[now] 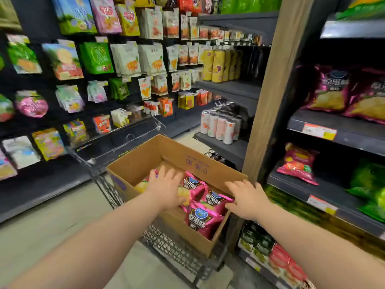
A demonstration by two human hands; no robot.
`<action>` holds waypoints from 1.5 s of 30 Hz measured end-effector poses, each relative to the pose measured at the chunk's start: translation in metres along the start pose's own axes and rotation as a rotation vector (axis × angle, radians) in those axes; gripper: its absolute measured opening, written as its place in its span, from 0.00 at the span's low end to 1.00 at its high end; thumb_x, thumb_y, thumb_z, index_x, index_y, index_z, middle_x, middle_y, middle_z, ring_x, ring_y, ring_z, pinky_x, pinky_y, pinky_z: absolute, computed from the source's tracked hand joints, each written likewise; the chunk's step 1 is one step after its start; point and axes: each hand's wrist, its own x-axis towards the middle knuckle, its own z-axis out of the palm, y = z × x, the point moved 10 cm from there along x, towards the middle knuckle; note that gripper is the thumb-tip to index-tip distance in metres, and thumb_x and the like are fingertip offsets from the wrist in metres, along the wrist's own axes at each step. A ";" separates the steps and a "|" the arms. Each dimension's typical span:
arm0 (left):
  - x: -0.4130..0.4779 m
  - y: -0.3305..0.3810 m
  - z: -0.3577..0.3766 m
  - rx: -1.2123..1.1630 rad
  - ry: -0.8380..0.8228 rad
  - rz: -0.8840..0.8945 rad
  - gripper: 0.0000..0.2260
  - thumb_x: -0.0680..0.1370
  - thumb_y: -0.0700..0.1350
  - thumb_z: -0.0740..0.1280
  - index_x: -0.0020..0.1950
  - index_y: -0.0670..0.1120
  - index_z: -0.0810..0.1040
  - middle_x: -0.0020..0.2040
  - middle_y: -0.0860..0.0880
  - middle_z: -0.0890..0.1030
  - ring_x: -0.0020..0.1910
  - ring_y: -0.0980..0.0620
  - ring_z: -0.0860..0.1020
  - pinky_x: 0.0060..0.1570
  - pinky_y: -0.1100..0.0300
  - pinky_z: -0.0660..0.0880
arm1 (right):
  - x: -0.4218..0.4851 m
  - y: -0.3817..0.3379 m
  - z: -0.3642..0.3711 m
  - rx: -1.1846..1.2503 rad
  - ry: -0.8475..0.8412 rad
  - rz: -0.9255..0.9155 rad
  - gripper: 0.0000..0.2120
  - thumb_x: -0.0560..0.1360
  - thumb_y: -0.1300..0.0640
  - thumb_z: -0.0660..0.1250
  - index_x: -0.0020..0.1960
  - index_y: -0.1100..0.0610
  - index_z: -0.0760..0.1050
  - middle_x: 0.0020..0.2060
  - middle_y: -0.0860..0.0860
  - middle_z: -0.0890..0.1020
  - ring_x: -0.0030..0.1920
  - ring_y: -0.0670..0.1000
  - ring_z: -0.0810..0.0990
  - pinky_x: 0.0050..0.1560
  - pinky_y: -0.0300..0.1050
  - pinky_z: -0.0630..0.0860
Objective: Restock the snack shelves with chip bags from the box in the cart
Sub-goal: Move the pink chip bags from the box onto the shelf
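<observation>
An open cardboard box point(143, 161) rests in a wire shopping cart point(177, 249) in the aisle. Several pink chip bags point(204, 220) lie inside it, at its near right corner. My left hand point(166, 188) reaches into the box with fingers spread, lying flat over the bags; nothing is gripped. My right hand point(245, 199) hovers over the box's right rim, fingers apart, thumb close to a bag's edge. Matching pink chip bags point(331, 90) stand on the right shelf point(354, 134).
Hanging snack packs point(129, 59) cover the left wall. Cans point(218, 126) and yellow tubes point(216, 65) fill the end shelves ahead. A wooden post point(268, 97) stands beside the box. Green bags point(366, 180) and a red bag point(298, 163) lie on the lower right shelf.
</observation>
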 end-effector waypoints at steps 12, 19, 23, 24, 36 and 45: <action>0.039 -0.142 0.084 -0.047 -0.110 0.048 0.40 0.73 0.68 0.57 0.78 0.49 0.49 0.78 0.45 0.53 0.76 0.39 0.50 0.71 0.37 0.50 | 0.081 -0.119 0.066 0.029 -0.194 0.072 0.32 0.74 0.41 0.61 0.74 0.50 0.57 0.71 0.52 0.67 0.72 0.56 0.64 0.68 0.59 0.63; 0.087 -0.125 0.115 -0.075 -0.158 0.145 0.38 0.74 0.67 0.57 0.77 0.49 0.51 0.78 0.43 0.55 0.76 0.40 0.50 0.71 0.38 0.50 | 0.105 -0.089 0.107 0.141 -0.322 0.222 0.34 0.74 0.40 0.61 0.76 0.49 0.54 0.72 0.53 0.65 0.72 0.56 0.64 0.67 0.56 0.65; 0.111 -0.128 0.140 -0.046 -0.225 0.154 0.38 0.74 0.67 0.57 0.77 0.50 0.49 0.78 0.44 0.54 0.77 0.40 0.49 0.71 0.38 0.49 | 0.116 -0.068 0.151 0.337 -0.408 0.358 0.35 0.74 0.44 0.64 0.76 0.53 0.53 0.70 0.56 0.67 0.68 0.57 0.71 0.64 0.47 0.70; 0.119 -0.133 0.145 -0.039 -0.243 0.151 0.38 0.74 0.67 0.57 0.77 0.50 0.50 0.78 0.44 0.54 0.77 0.40 0.49 0.71 0.38 0.49 | 0.118 -0.063 0.163 0.389 -0.431 0.405 0.34 0.74 0.45 0.65 0.75 0.54 0.56 0.69 0.56 0.69 0.66 0.56 0.72 0.62 0.45 0.70; 0.212 -0.151 0.202 0.085 -0.404 0.146 0.38 0.74 0.67 0.56 0.77 0.50 0.50 0.77 0.47 0.56 0.76 0.43 0.51 0.70 0.41 0.53 | 0.125 -0.026 0.274 0.885 -0.542 0.780 0.24 0.72 0.52 0.69 0.67 0.54 0.73 0.64 0.53 0.78 0.64 0.51 0.76 0.58 0.36 0.70; 0.252 -0.150 0.250 0.068 -0.532 0.184 0.38 0.74 0.67 0.58 0.77 0.49 0.50 0.78 0.47 0.55 0.76 0.43 0.52 0.71 0.43 0.54 | 0.090 -0.028 0.324 1.339 -0.329 1.335 0.41 0.63 0.69 0.76 0.71 0.64 0.60 0.61 0.64 0.76 0.61 0.63 0.75 0.64 0.57 0.72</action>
